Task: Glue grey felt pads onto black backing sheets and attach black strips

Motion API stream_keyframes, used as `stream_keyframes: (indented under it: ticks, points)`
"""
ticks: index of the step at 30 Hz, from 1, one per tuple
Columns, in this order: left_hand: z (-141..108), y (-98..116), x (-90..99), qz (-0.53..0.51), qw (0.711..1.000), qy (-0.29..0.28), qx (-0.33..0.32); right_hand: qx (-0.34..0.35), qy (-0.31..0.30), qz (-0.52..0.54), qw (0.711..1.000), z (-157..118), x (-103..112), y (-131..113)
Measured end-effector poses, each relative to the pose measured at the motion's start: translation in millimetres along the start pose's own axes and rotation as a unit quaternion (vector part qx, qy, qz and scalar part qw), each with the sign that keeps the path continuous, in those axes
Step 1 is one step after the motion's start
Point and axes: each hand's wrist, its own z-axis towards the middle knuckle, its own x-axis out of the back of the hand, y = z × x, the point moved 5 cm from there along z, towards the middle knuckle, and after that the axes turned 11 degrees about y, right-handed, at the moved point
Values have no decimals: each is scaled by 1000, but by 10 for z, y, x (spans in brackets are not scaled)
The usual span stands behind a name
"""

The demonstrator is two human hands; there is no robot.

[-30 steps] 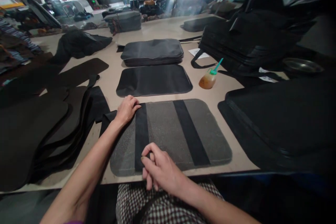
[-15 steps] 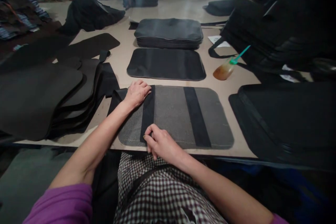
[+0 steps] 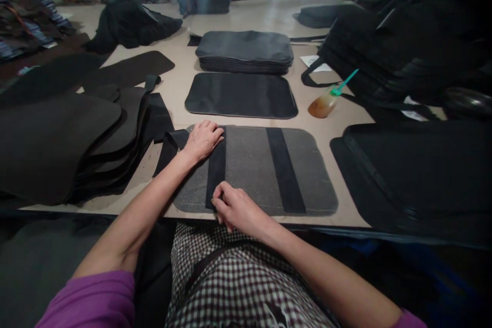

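A grey rounded panel (image 3: 249, 164) lies flat at the table's front edge. Two black fabric strips cross it from back to front: a left strip (image 3: 217, 164) and a right strip (image 3: 286, 174). My left hand (image 3: 203, 141) rests, fingers laid flat, at the left strip's far end, partly covering it. At the near end of that strip, the thumb and forefinger of my right hand (image 3: 236, 205) are pinched together on its edge. A loose black strap end (image 3: 167, 148) sticks out beside my left wrist.
Behind the panel lie a single black panel (image 3: 242, 95) and a stack of similar panels (image 3: 246, 54). A squeeze bottle (image 3: 323, 105) of amber liquid leans at right. Dark sheets (image 3: 57, 138) pile up at left; a large black panel (image 3: 423, 174) lies at right.
The view has shifted slightly. Both hands stay in nearly the same places on the left strip, with no clear change in their grip.
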Motion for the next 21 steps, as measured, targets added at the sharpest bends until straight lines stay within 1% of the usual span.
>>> stream_keyframes:
  ticks: [8, 10, 12, 14, 17, 19, 21]
  points:
    - [-28, 36, -4, 10, 1000, -6, 1, 5, -11, -37, 999, -14, 16, 11]
    - [-30, 49, 1, 17, 1000, -8, 0, 2, -12, -65, 998, -16, 21, 9]
    - [-36, 70, 17, 19, 1000, -8, 0, 13, 3, -123, 992, -32, 32, -14]
    - [-48, 99, 39, 20, 1000, -4, -2, 40, 37, -219, 974, -74, 39, -58]
    - [-78, 144, 65, 26, 1000, 5, -6, 97, 79, -361, 924, -194, -10, -137]
    - [-98, 167, 71, 34, 999, 8, -8, 141, 90, -412, 896, -295, -74, -177]
    - [-113, 184, 76, 44, 999, 7, -9, 188, 88, -425, 881, -393, -131, -200]
